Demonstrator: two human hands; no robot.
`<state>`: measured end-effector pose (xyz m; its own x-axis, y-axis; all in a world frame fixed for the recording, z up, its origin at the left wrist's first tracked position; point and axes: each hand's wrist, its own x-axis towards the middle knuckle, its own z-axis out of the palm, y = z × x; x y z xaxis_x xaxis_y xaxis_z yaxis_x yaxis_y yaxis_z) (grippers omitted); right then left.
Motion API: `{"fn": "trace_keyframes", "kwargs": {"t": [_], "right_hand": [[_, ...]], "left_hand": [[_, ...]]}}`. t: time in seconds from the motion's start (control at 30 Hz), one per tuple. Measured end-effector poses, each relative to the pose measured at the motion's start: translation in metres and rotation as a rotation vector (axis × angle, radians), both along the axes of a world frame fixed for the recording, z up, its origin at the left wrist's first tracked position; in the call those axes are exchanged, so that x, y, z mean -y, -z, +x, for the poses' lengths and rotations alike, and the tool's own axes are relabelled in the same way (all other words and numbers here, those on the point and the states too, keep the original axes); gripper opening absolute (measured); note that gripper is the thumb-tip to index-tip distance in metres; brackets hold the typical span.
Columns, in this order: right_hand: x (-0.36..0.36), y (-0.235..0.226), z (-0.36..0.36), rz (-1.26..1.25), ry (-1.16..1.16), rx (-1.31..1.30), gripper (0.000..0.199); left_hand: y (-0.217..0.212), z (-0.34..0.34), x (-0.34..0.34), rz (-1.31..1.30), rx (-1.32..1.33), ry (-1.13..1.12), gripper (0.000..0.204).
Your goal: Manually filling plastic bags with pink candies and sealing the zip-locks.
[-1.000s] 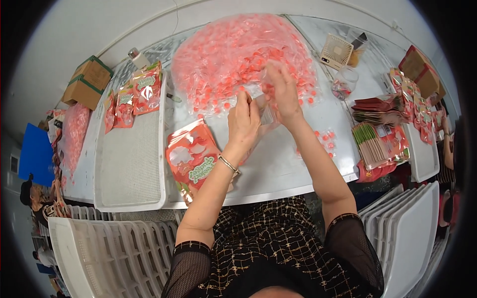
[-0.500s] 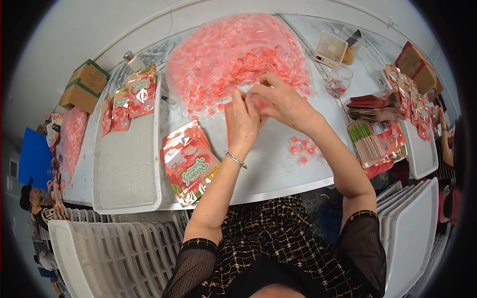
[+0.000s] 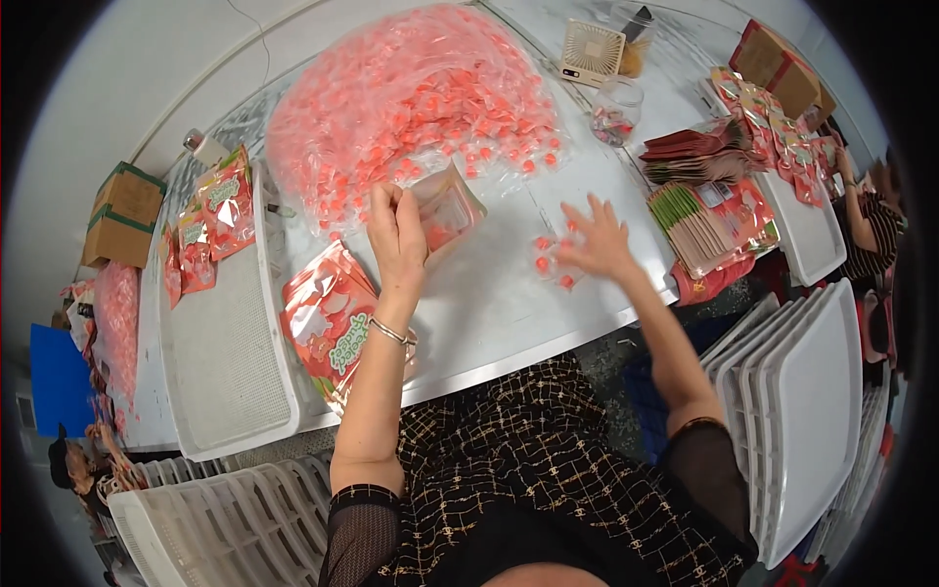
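Note:
My left hand (image 3: 398, 235) is closed on the edge of a pouch (image 3: 451, 213), whose top gapes open and whose pale inner side shows. Over a few small wrapped red candies (image 3: 543, 262) on the table, my right hand (image 3: 600, 243) spreads its fingers; whether it touches them I cannot tell. Behind both hands lies a big clear plastic bag (image 3: 386, 98), heaped with similar wrapped red candies and open toward me. A stack of flat red pouches (image 3: 331, 303) rests beside my left forearm, partly hidden by it.
At left, a white mesh tray (image 3: 230, 362) bears filled pouches (image 3: 227, 201). More pouches (image 3: 699, 220) lie in piles at right. A small fan (image 3: 592, 51) and a clear jar (image 3: 616, 110) stand at the back. Stacked trays (image 3: 792, 411) flank me; another person's arm (image 3: 856, 210) shows far right.
My hands have parted. My left hand now holds the pouch open, while the right has moved right and down to the loose candies with fingers spread. The whole view has shifted and turned.

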<state>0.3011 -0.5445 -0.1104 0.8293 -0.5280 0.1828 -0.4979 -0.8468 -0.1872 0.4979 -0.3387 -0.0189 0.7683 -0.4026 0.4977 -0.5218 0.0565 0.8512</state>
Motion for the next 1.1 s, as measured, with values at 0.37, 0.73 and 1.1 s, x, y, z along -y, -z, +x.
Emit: {"fn": "trace_keyframes", "kwargs": {"t": [0.37, 0.73, 1.1], "right_hand": [[-0.041, 0.041, 0.046, 0.093, -0.283, 0.245, 0.023], [-0.019, -0.089, 0.105, 1.328, -0.201, 1.128, 0.008], [-0.081, -0.096, 0.135, 0.396, -0.474, 0.937, 0.019]], "left_hand": [[-0.013, 0.012, -0.013, -0.065, -0.118, 0.064, 0.018], [-0.003, -0.005, 0.012, 0.219, -0.01, 0.029, 0.015], [0.01, -0.002, 0.03, 0.163, -0.134, -0.103, 0.014]]}}
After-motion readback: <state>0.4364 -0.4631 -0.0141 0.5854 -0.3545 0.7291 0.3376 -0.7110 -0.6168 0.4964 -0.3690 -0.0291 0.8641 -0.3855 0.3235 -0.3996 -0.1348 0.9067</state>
